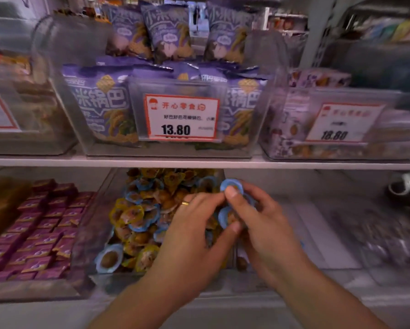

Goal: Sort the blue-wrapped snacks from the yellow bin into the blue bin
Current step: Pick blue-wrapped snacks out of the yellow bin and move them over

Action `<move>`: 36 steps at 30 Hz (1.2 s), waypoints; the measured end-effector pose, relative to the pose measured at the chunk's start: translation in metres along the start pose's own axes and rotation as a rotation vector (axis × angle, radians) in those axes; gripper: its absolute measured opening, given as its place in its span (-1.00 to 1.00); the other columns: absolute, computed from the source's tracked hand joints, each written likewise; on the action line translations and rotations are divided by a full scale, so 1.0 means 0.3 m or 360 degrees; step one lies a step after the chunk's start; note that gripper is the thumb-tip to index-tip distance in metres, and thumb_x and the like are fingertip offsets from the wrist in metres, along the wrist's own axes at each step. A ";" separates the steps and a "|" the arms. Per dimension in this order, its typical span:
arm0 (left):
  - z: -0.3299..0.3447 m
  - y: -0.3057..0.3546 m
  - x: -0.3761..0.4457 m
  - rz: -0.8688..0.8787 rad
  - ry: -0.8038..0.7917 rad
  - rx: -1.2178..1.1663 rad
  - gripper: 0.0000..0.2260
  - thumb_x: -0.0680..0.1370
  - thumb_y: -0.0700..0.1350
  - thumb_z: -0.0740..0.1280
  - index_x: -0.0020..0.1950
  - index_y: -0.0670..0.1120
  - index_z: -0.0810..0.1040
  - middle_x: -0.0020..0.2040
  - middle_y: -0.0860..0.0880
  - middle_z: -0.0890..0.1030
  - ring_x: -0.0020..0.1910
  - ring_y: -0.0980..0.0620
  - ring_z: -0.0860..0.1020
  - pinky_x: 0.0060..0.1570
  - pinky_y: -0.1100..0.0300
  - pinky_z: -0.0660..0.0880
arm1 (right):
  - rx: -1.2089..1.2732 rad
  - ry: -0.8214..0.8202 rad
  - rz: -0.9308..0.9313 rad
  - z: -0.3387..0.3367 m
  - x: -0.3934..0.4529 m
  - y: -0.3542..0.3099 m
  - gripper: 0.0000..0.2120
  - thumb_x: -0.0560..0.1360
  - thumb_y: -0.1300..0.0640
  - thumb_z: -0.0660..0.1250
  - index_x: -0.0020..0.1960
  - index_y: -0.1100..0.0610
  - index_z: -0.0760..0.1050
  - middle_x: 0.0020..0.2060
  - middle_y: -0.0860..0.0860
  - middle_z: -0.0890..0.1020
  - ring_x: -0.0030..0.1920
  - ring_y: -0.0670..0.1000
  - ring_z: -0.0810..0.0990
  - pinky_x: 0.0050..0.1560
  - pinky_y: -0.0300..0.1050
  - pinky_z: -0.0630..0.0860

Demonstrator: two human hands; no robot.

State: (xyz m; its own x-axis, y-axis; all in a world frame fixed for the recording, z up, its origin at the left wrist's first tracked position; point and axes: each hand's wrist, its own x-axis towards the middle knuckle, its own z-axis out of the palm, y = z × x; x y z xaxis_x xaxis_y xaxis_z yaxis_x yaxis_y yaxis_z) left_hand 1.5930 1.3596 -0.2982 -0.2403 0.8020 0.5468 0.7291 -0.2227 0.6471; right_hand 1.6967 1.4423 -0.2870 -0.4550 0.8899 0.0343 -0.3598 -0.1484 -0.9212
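A clear bin [97, 233] on the lower shelf holds a mixed heap of small round snacks, some yellow-wrapped [131, 214], some blue-wrapped [109, 258]. My left hand [194, 236] lies over the right side of the heap, a ring on one finger, its fingertips meeting my right hand. My right hand [254, 217] is closed on blue-wrapped snacks [231, 185]: one sticks up above the thumb, another shows below it between the two hands. To the right is a clear bin [318, 233] with a pale floor; my right hand hides its left part.
Maroon packets [40, 231] fill the bin on the lower left. On the upper shelf stands a clear bin of purple snack bags [99, 100] with a 13.80 price tag [181, 117]; a second tag [341, 124] reads 18.80. A white shelf edge [199, 162] runs above my hands.
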 end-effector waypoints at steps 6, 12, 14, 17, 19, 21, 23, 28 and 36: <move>-0.007 -0.135 -0.011 -0.0309 0.0101 0.0014 -0.68 0.54 0.01 0.39 0.28 0.20 0.48 0.15 0.29 0.57 0.19 0.32 0.51 0.20 0.23 0.48 | -0.0387 0.0319 0.0080 -0.266 0.127 0.011 -0.84 0.54 0.22 0.39 0.11 0.21 0.61 -0.27 0.05 0.65 -0.26 0.06 0.62 -0.44 -0.20 0.49; -0.111 -0.276 0.005 -0.0312 -0.0220 0.0575 -0.75 0.53 0.10 0.28 0.17 0.12 0.61 0.09 0.14 0.59 0.10 0.08 0.57 0.07 0.10 0.53 | -0.1581 -0.0111 0.0058 -0.418 0.205 0.013 -0.83 0.59 0.14 0.33 0.07 -0.04 0.66 -0.17 -0.21 0.67 -0.11 -0.18 0.63 -0.19 -0.45 0.45; -0.142 -0.303 -0.005 -0.0334 -0.0371 0.0596 -0.70 0.51 0.09 0.27 0.21 0.11 0.60 0.10 0.13 0.59 0.12 0.07 0.56 0.11 0.05 0.52 | -0.1667 0.0053 -0.0139 -0.402 0.212 0.019 -0.79 0.59 0.18 0.29 0.10 0.00 0.66 -0.09 -0.15 0.68 -0.06 -0.15 0.64 -0.10 -0.36 0.46; -0.178 -0.339 -0.025 -0.0303 -0.0454 0.0663 -0.74 0.55 0.02 0.36 0.24 0.09 0.58 0.12 0.13 0.56 0.14 0.10 0.53 0.15 0.13 0.48 | -0.1536 0.0000 -0.0618 -0.283 0.167 0.009 -0.78 0.57 0.20 0.27 0.06 -0.05 0.63 -0.03 -0.18 0.66 0.00 -0.21 0.60 0.02 -0.35 0.49; -0.195 -0.354 -0.031 -0.0292 -0.0461 0.0708 -0.72 0.54 -0.01 0.41 0.25 0.09 0.57 0.13 0.13 0.56 0.15 0.12 0.52 0.16 0.23 0.43 | -0.1746 -0.0305 -0.1046 -0.186 0.123 0.017 -0.78 0.53 0.12 0.28 0.12 0.00 0.62 0.00 -0.14 0.63 0.07 -0.16 0.55 0.11 -0.31 0.46; -0.206 -0.364 -0.037 -0.0325 -0.0457 0.0750 -0.69 0.53 -0.05 0.42 0.27 0.07 0.57 0.18 0.10 0.56 0.19 0.10 0.50 0.17 0.29 0.37 | -0.2111 -0.0685 -0.1248 -0.105 0.088 0.043 -0.72 0.52 0.02 0.28 0.18 0.02 0.60 0.02 -0.08 0.62 0.11 -0.04 0.53 0.20 -0.16 0.43; -0.219 -0.371 -0.040 -0.0356 -0.0456 0.0830 -0.66 0.50 -0.08 0.44 0.28 0.06 0.57 0.23 0.07 0.56 0.22 0.02 0.50 0.22 0.21 0.40 | -0.2585 -0.0959 -0.1187 -0.056 0.075 0.074 -0.67 0.53 -0.07 0.27 0.23 -0.01 0.58 0.05 -0.06 0.63 0.18 0.04 0.51 0.38 0.02 0.29; -0.254 -0.374 -0.036 -0.0360 -0.0502 0.1209 -0.56 0.48 0.14 0.39 0.36 0.16 0.48 0.37 0.11 0.46 0.29 -0.07 0.47 0.26 -0.01 0.35 | -0.3281 -0.1040 -0.1060 -0.023 0.098 0.120 -0.52 0.50 -0.13 0.27 0.38 0.01 0.44 0.15 -0.01 0.63 0.27 0.11 0.44 0.47 0.09 -0.10; -0.210 -0.388 -0.017 -0.0283 -0.0546 0.1177 -0.56 0.51 0.25 0.31 0.37 0.20 0.43 0.41 0.14 0.42 0.34 -0.04 0.42 0.28 0.02 0.27 | -0.2985 -0.0871 -0.0990 0.019 0.147 0.121 -0.52 0.44 -0.06 0.40 0.35 -0.07 0.46 0.12 -0.05 0.61 0.15 0.11 0.57 0.12 0.03 0.43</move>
State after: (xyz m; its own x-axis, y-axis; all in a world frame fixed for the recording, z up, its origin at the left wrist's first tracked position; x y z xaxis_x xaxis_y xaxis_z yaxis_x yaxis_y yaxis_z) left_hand 1.4690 1.3466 -0.3427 -0.2702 0.9418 0.2001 0.9603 0.2485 0.1271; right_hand 1.6590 1.4736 -0.3167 -0.9013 0.3873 0.1943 0.4084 0.9091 0.0820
